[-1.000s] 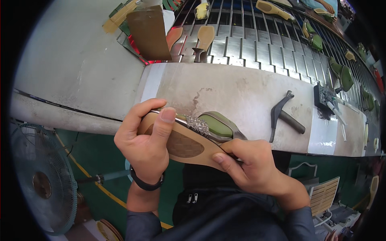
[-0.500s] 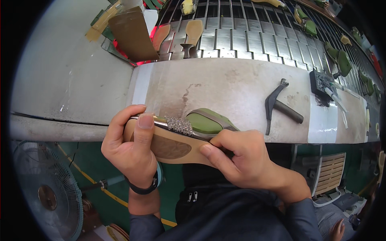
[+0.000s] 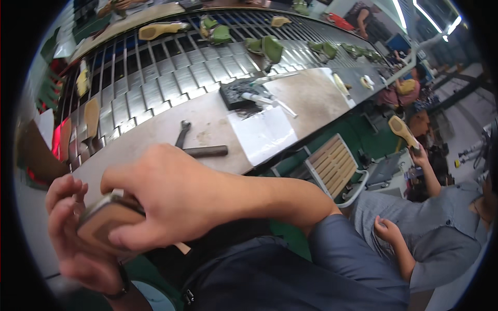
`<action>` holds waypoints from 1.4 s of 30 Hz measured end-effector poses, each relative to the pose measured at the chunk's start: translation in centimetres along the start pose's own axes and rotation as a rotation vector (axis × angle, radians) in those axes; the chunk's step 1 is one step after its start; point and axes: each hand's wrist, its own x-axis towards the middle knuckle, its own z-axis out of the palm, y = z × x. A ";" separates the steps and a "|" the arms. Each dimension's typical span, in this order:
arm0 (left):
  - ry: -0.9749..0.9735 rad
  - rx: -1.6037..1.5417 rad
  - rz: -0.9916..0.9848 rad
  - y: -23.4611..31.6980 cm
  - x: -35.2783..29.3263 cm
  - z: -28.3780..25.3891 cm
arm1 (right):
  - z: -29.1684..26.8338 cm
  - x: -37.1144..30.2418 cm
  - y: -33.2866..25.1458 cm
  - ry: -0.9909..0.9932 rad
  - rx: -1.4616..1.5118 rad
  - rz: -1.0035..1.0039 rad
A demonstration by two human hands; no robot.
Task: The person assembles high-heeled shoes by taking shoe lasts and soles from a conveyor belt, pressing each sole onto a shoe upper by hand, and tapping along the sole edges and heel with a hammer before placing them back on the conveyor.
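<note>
A shoe with a tan sole (image 3: 104, 228) is tilted at the lower left, its underside turned toward me. My right hand (image 3: 168, 194) is closed over it, thumb pressed on the sole and fingers over the far side, hiding much of the upper. My left hand (image 3: 85, 254) cups the toe end, with its fingers curled up around the edge; this part is slightly blurred. Beyond my right hand, a hammer with a dark handle (image 3: 207, 151) lies on the pale worktop (image 3: 155, 135).
A slatted metal conveyor (image 3: 150, 83) behind the worktop carries green shoe lasts (image 3: 267, 49) and tan soles (image 3: 158, 31). A black block (image 3: 236, 93) sits beside a white sheet (image 3: 264, 132). A slatted chair (image 3: 334, 163) and a co-worker in grey (image 3: 430, 228) holding a sole (image 3: 402, 129) are at right.
My view has swung right, showing the co-worker. The shoe now appears further left with its sole end-on, and my right hand has moved over it toward the toe, near my left.
</note>
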 end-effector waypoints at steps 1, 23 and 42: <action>-0.088 0.005 -0.102 -2.0 -0.2 -2.6 | -0.8 -1.0 0.6 0.154 0.032 -0.022; -0.166 0.365 -0.140 -6.9 -0.9 -4.8 | 7.4 0.3 0.8 0.224 -0.090 -0.114; -0.088 0.118 -0.221 -7.3 -3.3 -8.4 | 12.3 3.1 2.2 0.333 -0.475 -0.703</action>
